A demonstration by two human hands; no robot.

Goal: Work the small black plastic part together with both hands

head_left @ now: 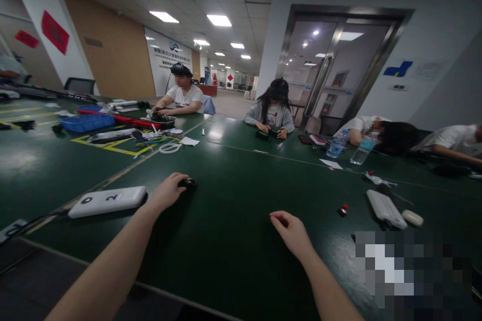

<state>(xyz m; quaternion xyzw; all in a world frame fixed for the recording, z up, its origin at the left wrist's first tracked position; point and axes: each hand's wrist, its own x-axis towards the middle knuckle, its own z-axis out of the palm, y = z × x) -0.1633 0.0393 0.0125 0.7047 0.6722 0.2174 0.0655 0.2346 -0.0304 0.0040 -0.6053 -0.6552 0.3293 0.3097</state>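
My left hand (170, 193) reaches forward over the dark green table (226, 220), its fingers closed on a small black rounded object (189, 183). The object is too small and dark to name. To the left of that forearm lies a white power bank (109, 201) marked with a 2, a cable running from its near end. My right hand (291, 230) hovers or rests low over the table on the right, which I cannot tell. Its fingers are curled with thumb and fingertips together, and nothing shows in them. A small red and black item (342, 210) lies further right.
A blue basket (88, 122), coloured wires and a white cable coil (169, 148) lie at the far left. Two water bottles (363, 149), a white device (386, 209) and a pale case (412, 217) are on the right. Several people sit around the table, one handling dark green items (262, 134).
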